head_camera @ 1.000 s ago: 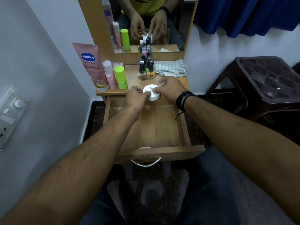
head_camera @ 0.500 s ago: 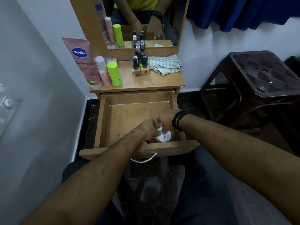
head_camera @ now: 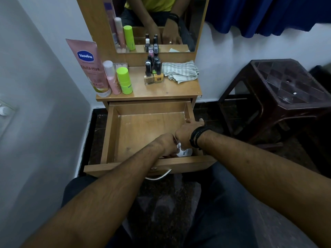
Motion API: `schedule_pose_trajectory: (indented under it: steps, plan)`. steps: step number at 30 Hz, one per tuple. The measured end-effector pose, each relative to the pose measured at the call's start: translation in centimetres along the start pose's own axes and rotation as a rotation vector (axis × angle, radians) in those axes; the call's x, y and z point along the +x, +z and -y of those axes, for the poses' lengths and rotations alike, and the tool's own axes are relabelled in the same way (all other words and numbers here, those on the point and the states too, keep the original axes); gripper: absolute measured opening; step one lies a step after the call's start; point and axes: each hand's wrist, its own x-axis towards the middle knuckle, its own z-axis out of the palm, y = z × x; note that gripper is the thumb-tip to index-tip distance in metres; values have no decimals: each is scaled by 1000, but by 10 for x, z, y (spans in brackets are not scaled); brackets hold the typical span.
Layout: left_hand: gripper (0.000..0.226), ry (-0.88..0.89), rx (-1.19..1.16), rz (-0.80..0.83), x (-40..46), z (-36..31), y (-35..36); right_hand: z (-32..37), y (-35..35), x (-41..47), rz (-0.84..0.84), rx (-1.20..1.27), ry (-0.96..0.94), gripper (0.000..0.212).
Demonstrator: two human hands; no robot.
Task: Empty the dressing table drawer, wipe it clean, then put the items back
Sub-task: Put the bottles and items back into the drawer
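jar: front-right corner of drawer, could tip if dropped early

left hand: fingers hidden, can't tell grip

right hand: fingers curl onto jar top

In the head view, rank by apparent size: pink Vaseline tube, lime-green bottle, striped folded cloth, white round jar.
1. Pink Vaseline tube
2. Striped folded cloth
3. Lime-green bottle
4. White round jar, partly hidden by hands, so unsure.

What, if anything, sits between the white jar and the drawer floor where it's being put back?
Nothing visible. The white jar is already down in the drawer at its front right corner, between the left hand and right hand. The drawer floor in view is bare.
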Motion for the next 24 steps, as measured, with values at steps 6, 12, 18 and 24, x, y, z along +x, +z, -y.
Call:
schedule_pose_trajectory:
  steps: [6,12,18,24]
  plan:
    - [16,0,-17,0,-2,1,-2,0,1,0,21,-25,-8,42]
    - [14,33,46,-14,-7,2,-4,0,0,-3,24,-13,-16,41]
    - [13,206,169,-272,-21,-9,-38,-13,-19,2,-160,107,-24,32]
    - [16,369,325,-675,-37,-45,-124,-33,-79,9,-652,379,3,31]
